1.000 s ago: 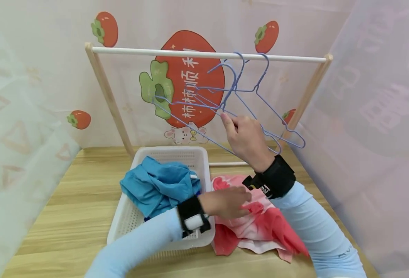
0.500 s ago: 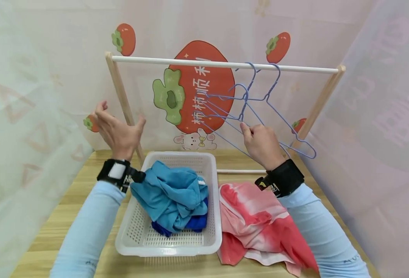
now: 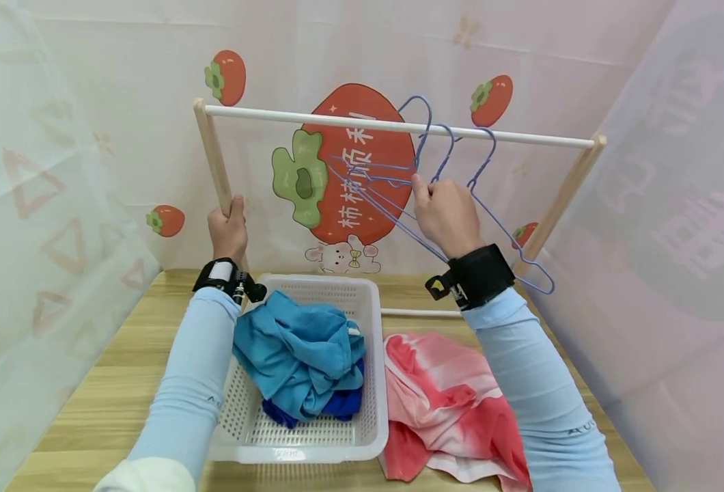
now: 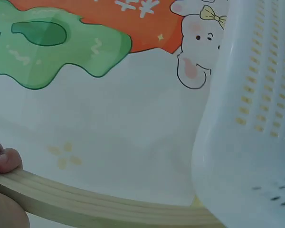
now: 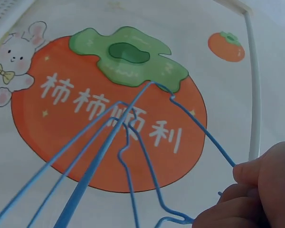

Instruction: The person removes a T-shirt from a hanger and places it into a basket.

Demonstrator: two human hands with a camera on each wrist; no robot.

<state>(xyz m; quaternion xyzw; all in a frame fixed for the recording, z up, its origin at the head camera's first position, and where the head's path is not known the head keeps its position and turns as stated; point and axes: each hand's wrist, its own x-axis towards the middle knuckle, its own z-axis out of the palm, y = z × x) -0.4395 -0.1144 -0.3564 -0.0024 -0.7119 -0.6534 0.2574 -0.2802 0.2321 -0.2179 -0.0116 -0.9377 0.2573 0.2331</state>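
In the head view my right hand (image 3: 451,215) grips a blue clothes hanger (image 3: 421,143) near its neck. Its hook arches above the white rail (image 3: 325,121); whether it touches the rail cannot be told. Two more blue hangers (image 3: 488,154) hang just to the right. My left hand (image 3: 228,231) holds the rack's left wooden post (image 3: 213,154). In the left wrist view, fingers (image 4: 7,160) wrap over that post (image 4: 104,202). The right wrist view shows thumb and fingers of the right hand (image 5: 249,190) pinching the hanger wire (image 5: 206,133).
Below the rail stands a white perforated basket (image 3: 374,410) with teal cloth (image 3: 300,348) and dark blue cloth (image 3: 343,403) in it. A red, pink and white garment (image 3: 448,410) lies on the wooden table (image 3: 91,410) to its right. Printed curtains surround the table.
My left hand swung from over the basket to the left and took hold of the post. The right hand raised its hanger until the hook stood at the rail.
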